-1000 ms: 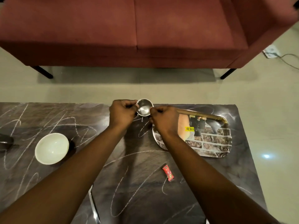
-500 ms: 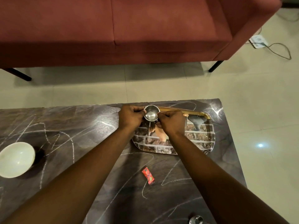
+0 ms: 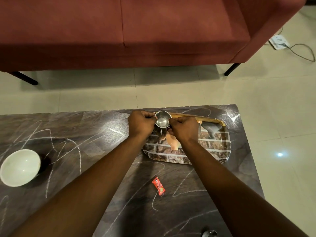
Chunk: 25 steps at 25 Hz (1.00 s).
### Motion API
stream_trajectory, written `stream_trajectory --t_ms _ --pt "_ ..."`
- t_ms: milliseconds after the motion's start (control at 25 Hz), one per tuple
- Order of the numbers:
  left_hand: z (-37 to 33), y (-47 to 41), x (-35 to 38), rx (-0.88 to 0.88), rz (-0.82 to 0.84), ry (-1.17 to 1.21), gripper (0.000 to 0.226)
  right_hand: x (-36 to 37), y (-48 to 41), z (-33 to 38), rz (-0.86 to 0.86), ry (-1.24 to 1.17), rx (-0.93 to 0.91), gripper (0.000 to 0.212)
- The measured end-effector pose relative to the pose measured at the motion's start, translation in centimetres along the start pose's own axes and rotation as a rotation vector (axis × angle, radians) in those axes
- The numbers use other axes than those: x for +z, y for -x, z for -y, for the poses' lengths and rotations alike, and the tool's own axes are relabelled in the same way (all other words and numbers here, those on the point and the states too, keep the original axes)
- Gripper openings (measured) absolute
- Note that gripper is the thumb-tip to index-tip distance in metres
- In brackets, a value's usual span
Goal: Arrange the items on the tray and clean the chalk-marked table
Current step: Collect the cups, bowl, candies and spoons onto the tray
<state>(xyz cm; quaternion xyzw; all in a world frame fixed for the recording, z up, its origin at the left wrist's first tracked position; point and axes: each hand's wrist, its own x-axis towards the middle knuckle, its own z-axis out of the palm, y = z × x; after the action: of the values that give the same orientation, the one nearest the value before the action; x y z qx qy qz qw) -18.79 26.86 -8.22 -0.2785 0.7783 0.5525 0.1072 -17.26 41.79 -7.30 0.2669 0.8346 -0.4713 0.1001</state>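
Since a second ago, the small steel bowl [image 3: 162, 119] has been carried from over the bare table [image 3: 102, 168] to above the far-left corner of the tray [image 3: 215, 147], and in the last half second it has hardly been shifted. At the table's near edge, part of a shiny steel object [image 3: 209, 234] is seen, cut off by the frame. Further in, near the middle of the table, a red sachet [image 3: 158, 185] is laid flat; white script that seems to begin "Clo" is printed on it, but the whole word cannot be read. A white bowl [image 3: 20, 167] is stood upright by the left edge. Chalk scribbles [image 3: 118, 131] are spread across the dark surface. The tray, printed with a brick-wall pattern, is set toward the far-right corner. Over its far-left corner the small steel bowl is pinched by its rim between the left hand [image 3: 141, 123] and the right hand [image 3: 183, 128], both clenched with curled fingers; whether the tray is touched by it cannot be told. Beyond the table, a tiled floor [image 3: 171, 89] and a red sofa [image 3: 119, 31] are seen, with a white plug box [image 3: 279, 42] and its cable by the sofa's right end.
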Motion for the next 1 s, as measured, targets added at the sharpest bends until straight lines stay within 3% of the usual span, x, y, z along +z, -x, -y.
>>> stream_trajectory --t_ms 200,320,400,440,560,800,1000 --pt "-0.2 0.2 -0.1 0.010 0.005 0.012 0.017 0.0 0.2 0.5 -0.020 0.010 0.029 0.020" --pt "-0.4 0.4 -0.7 0.014 -0.020 0.008 0.010 -0.6 0.3 0.8 -0.009 0.060 0.016 0.028" --pt "-0.1 0.5 -2.5 0.029 -0.031 0.056 0.003 -1.3 0.5 1.1 -0.050 0.148 -0.076 0.038" --pt "0.1 0.5 -4.0 0.033 -0.036 0.096 0.010 -1.6 0.8 1.4 -0.100 0.183 -0.143 0.041" --pt "1.1 0.5 -11.7 0.023 -0.121 0.175 0.014 -0.5 3.4 4.2 -0.208 0.153 -0.325 0.029" --pt "6.8 1.7 -33.1 -0.053 -0.477 0.271 0.004 12.9 11.2 12.0 0.237 -0.065 -0.476 0.016" --pt "14.7 4.0 -47.2 -0.097 -0.872 0.259 0.021 27.6 18.7 16.2 0.544 0.017 -0.512 0.021"
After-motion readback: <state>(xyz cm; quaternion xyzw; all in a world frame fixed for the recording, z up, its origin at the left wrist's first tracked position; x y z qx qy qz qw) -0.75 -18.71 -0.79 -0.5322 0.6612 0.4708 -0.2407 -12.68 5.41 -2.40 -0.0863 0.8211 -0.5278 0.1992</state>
